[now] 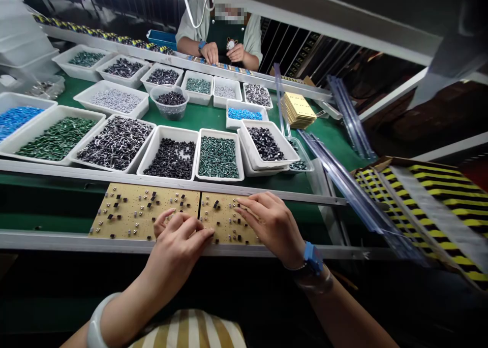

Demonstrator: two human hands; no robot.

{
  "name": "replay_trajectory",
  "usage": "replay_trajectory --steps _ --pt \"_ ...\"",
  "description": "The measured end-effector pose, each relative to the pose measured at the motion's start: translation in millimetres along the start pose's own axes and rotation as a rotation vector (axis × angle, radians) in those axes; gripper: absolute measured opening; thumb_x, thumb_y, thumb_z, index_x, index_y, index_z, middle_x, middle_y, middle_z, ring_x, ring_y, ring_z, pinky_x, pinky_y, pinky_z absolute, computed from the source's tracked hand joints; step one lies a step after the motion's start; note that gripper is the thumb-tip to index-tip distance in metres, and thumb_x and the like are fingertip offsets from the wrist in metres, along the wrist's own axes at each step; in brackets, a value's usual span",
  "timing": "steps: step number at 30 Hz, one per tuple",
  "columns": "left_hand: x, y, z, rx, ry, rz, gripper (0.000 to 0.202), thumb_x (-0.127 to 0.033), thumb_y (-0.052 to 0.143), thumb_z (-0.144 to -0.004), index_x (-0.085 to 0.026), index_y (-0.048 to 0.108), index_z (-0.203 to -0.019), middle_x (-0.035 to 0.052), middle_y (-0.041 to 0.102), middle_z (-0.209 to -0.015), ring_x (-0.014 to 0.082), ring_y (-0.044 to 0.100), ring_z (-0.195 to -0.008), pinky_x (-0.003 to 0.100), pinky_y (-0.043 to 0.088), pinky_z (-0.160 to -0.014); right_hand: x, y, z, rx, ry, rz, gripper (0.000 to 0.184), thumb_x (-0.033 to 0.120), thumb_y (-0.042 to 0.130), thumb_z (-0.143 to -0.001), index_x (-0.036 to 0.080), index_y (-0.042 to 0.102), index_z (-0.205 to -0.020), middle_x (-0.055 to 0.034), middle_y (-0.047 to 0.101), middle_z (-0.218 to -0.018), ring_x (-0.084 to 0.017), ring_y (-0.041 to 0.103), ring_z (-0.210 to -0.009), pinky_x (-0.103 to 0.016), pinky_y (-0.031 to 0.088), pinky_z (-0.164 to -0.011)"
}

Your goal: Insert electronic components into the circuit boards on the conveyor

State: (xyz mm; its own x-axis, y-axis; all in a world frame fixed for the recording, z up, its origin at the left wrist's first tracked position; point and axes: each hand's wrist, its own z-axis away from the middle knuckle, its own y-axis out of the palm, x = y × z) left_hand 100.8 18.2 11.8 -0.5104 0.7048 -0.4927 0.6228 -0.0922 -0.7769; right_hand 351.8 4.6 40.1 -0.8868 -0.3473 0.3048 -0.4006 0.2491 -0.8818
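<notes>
Two tan circuit boards lie side by side in the rail in front of me, both dotted with small black and silver components. My left hand (178,237) is over the seam between the left board (127,221) and the right board (224,206). Its thumb and forefinger are pinched at the right board's lower left, and whatever is between them is hidden. Above the right board's upper right part is my right hand (273,225), its fingertips drawn together close to the surface. Anything in that pinch is too small to make out.
Beyond the rail (160,180) stand white trays of parts, including black components (171,157), green components (218,157) and blue components (244,114). Clear plastic tubes (343,180) and a yellow-black striped box (430,206) are at right. A co-worker (219,38) works opposite.
</notes>
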Motion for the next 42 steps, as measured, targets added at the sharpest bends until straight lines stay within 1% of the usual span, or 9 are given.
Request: replay_trajectory --steps 4,7,10,14,19,25,34,38,42 --pt "1.8 -1.0 0.6 0.008 0.011 0.006 0.016 -0.019 0.056 -0.102 -0.025 0.071 -0.108 0.0019 0.068 -0.093 0.0252 0.054 -0.091 0.049 0.029 -0.102 19.7 8.3 -11.0 -0.015 -0.022 0.011 0.015 0.031 0.065 -0.099 0.020 0.075 -0.101 -0.0061 0.072 -0.090 -0.022 0.064 -0.088 -0.038 0.048 -0.079" --pt "3.3 -1.0 1.6 0.017 0.019 0.017 0.017 -0.018 0.056 -0.102 -0.025 0.070 -0.108 0.0021 0.068 -0.094 0.0254 0.053 -0.091 0.049 0.029 -0.101 28.0 17.4 -18.4 0.014 -0.012 0.025 0.014 0.032 0.067 -0.098 0.020 0.075 -0.097 -0.0059 0.072 -0.090 -0.022 0.064 -0.088 -0.038 0.047 -0.081" --pt "4.6 0.0 2.2 0.027 0.019 0.025 0.017 -0.018 0.056 -0.102 -0.025 0.070 -0.109 0.0023 0.067 -0.094 0.0257 0.054 -0.093 0.050 0.028 -0.103 29.1 22.8 -21.4 0.045 0.003 0.012 0.013 0.028 0.066 -0.099 0.019 0.075 -0.098 -0.0055 0.072 -0.093 -0.021 0.064 -0.088 -0.038 0.046 -0.085" --pt "5.2 1.4 2.4 0.039 0.008 0.051 0.017 -0.016 0.057 -0.101 -0.024 0.070 -0.109 0.0024 0.067 -0.095 0.0257 0.054 -0.094 0.050 0.028 -0.104 29.5 22.4 -19.7 0.044 -0.009 -0.004 0.014 0.026 0.062 -0.101 0.019 0.074 -0.098 -0.0054 0.072 -0.091 -0.021 0.063 -0.086 -0.038 0.046 -0.084" --pt "6.2 1.5 3.2 0.038 0.001 0.068 0.017 -0.015 0.058 -0.100 -0.024 0.071 -0.109 0.0020 0.066 -0.095 0.0255 0.053 -0.095 0.049 0.029 -0.102 32.3 20.3 -18.6 0.066 -0.008 0.005 0.014 0.028 0.062 -0.101 0.020 0.074 -0.101 -0.0058 0.072 -0.093 -0.022 0.063 -0.089 -0.038 0.045 -0.084" --pt "6.9 1.6 2.8 0.036 0.002 0.072 0.016 -0.015 0.061 -0.099 -0.024 0.070 -0.109 0.0021 0.067 -0.096 0.0252 0.052 -0.095 0.048 0.030 -0.102 33.4 22.7 -22.5 0.072 0.013 0.057 0.015 0.031 0.064 -0.100 0.019 0.073 -0.097 -0.0060 0.071 -0.091 -0.022 0.063 -0.089 -0.038 0.044 -0.084" --pt "7.3 1.4 2.0 0.027 0.007 0.066 0.016 -0.015 0.062 -0.098 -0.023 0.070 -0.109 0.0033 0.067 -0.095 0.0254 0.051 -0.092 0.046 0.033 -0.098 46.2 21.0 -8.2 0.117 -0.034 0.040 0.013 0.030 0.064 -0.100 0.020 0.071 -0.096 -0.0051 0.071 -0.092 -0.023 0.062 -0.090 -0.038 0.043 -0.083" --pt "7.7 -0.8 2.0 0.028 0.018 0.071 0.017 -0.015 0.061 -0.098 -0.022 0.069 -0.111 0.0034 0.067 -0.096 0.0257 0.051 -0.093 0.047 0.031 -0.099 47.4 21.3 -4.2 0.087 -0.031 0.044 0.016 0.033 0.066 -0.099 0.020 0.071 -0.106 -0.0052 0.072 -0.094 -0.024 0.062 -0.092 -0.038 0.044 -0.084" --pt "7.0 -1.5 2.2 0.022 0.004 0.071 0.017 -0.016 0.060 -0.099 -0.024 0.069 -0.111 0.0023 0.067 -0.096 0.0255 0.051 -0.093 0.048 0.029 -0.101 47.6 19.5 -6.0 0.084 -0.050 0.023 0.014 0.027 0.063 -0.100 0.022 0.072 -0.110 -0.0034 0.072 -0.093 -0.022 0.062 -0.088 -0.037 0.045 -0.084"
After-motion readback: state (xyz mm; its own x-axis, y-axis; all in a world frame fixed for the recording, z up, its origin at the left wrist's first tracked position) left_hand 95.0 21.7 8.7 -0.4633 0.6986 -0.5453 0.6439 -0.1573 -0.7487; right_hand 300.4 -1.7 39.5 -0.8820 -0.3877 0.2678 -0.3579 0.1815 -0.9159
